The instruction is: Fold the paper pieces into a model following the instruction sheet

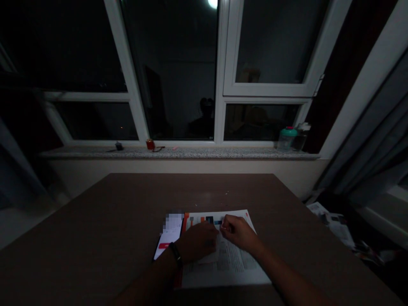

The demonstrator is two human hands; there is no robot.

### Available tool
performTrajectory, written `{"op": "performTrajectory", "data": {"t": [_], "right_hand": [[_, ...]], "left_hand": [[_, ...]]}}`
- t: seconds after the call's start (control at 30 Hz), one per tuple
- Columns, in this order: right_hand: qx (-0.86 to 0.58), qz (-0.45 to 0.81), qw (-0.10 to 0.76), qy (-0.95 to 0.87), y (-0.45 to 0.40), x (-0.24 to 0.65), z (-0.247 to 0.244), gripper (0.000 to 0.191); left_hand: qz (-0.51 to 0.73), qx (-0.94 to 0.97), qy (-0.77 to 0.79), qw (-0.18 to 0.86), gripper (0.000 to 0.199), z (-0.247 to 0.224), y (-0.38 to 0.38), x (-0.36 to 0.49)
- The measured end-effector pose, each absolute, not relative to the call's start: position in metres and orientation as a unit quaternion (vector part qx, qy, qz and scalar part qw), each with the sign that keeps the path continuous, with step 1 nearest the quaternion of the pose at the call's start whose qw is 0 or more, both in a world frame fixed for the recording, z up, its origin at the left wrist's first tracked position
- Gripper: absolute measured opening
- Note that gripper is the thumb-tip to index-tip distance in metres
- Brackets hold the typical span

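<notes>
left hand [196,243], right hand [239,233], both bare, slim black wristband [176,255] on the left wrist, bare forearms [149,284]

Upper part of the phone [167,250] is pixelated and unreadable. The left hand [197,242] and right hand [239,233] cover the middle of the printed sheet [231,267], whose small print cannot be read. Dark item [119,146] and red item [150,144] on the windowsill [223,154] are too small to identify

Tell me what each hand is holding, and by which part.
Cannot be told: the right hand's fingers pinch together above a printed sheet, hiding anything held; the left hand covers part of the sheet.
</notes>
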State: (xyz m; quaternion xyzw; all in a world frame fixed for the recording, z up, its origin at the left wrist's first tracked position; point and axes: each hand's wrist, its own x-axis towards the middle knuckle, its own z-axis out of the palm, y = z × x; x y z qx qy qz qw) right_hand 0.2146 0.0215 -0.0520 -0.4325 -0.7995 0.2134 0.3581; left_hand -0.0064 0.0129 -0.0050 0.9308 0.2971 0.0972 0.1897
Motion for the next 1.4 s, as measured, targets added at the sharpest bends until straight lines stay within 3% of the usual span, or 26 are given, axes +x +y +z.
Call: {"op": "performTrajectory", "data": {"t": [0.3, 0.63, 0.97, 1.4], "right_hand": [[-0.363, 0.205, 0.344, -0.841, 0.021, 0.211, -0.054, 0.017], [-0.439, 0.141, 0.356, -0.813, 0.031, 0.211, -0.046, 0.015], [-0.487, 0.143, 0.395, -0.765, 0.028, 0.216, -0.051, 0.010], [-0.386, 0.167, 0.358, -0.834, 0.018, 0.212, -0.047, 0.013]], "left_hand": [[0.093, 0.933, 0.302, 0.174, 0.009, -0.004, 0.013, -0.005], [0.101, 0.931, 0.302, 0.179, 0.010, -0.009, 0.014, -0.008], [0.093, 0.937, 0.293, 0.166, 0.035, -0.007, 0.011, -0.006], [0.104, 0.937, 0.283, 0.175, 0.032, -0.011, 0.013, -0.007]]}}
